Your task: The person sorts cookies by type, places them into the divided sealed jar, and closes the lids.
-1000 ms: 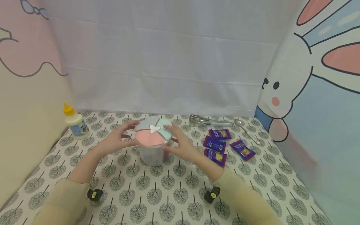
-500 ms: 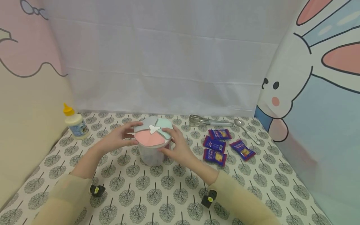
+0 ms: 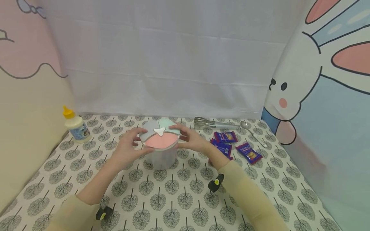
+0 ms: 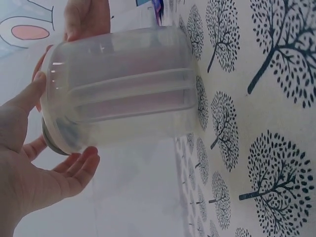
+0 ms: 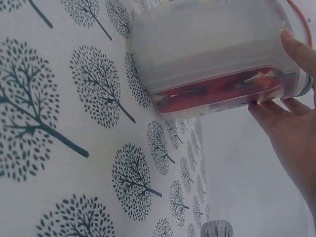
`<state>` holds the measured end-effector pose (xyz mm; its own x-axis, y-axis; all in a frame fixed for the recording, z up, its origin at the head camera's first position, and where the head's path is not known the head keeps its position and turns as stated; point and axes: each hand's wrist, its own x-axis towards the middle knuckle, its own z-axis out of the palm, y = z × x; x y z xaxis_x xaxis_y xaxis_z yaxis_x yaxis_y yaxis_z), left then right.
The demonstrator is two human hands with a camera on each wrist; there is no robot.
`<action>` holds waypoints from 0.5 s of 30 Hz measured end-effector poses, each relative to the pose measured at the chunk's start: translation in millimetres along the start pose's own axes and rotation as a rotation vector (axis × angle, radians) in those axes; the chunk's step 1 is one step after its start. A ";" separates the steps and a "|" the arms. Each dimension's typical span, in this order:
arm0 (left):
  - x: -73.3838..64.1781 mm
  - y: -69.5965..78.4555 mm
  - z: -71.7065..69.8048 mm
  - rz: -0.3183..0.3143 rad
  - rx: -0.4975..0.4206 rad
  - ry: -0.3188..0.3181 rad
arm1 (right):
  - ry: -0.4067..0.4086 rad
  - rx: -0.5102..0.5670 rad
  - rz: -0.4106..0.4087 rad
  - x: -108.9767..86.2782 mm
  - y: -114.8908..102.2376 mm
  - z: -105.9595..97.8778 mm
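Note:
A clear, divided canister (image 3: 164, 159) stands upright on the table, topped by a round lid (image 3: 162, 140) with pink, grey and mint sections and a white bow-shaped piece in the middle. My left hand (image 3: 127, 147) grips the lid's left edge, thumb in front and fingers farther back. On the opposite side, my right hand (image 3: 195, 140) holds the right edge, its fingers reaching over the mint section. Red contents (image 5: 212, 91) show through one compartment in the right wrist view; what they are is unclear. The lid's underside is hidden.
To the right lie several purple snack packets (image 3: 249, 153), metal tongs (image 3: 215, 124) and a long-handled spoon (image 3: 252, 133). A bottle (image 3: 77, 128) with a yellow nozzle cap stands far left. Cloth curtains (image 3: 173, 70) enclose the back and sides of the tree-print tablecloth (image 3: 170, 192).
The lid has turned, its pink section swinging from front left to front right. The canister sits slightly farther right. Both hands have moved right, the right one now covering part of the packets.

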<state>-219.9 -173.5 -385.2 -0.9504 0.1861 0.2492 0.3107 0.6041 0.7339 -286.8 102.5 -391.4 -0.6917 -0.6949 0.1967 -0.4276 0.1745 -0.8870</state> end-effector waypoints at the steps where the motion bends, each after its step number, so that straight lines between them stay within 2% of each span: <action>1: -0.5 1.4 1.0 -0.004 0.001 0.003 | -0.011 0.005 -0.010 -0.5 -2.1 -1.3; 4: -1.3 4.3 1.9 -0.004 0.023 -0.002 | -0.035 -0.012 -0.025 -3.5 -13.0 -2.6; 7: -0.1 4.4 0.8 0.045 0.053 -0.004 | -0.034 -0.053 -0.031 -5.2 -21.8 -1.9; 11: 4.7 -0.1 0.7 0.211 0.077 0.011 | -0.020 -0.120 -0.095 -6.0 -31.4 1.5; 15: 9.4 -6.1 3.7 0.370 0.025 -0.001 | -0.032 -0.176 -0.187 -7.9 -37.0 4.6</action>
<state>-230.7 -172.5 -389.6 -0.7737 0.3964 0.4943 0.6331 0.5147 0.5782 -262.8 98.4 -362.0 -0.5731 -0.7478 0.3351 -0.6430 0.1570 -0.7496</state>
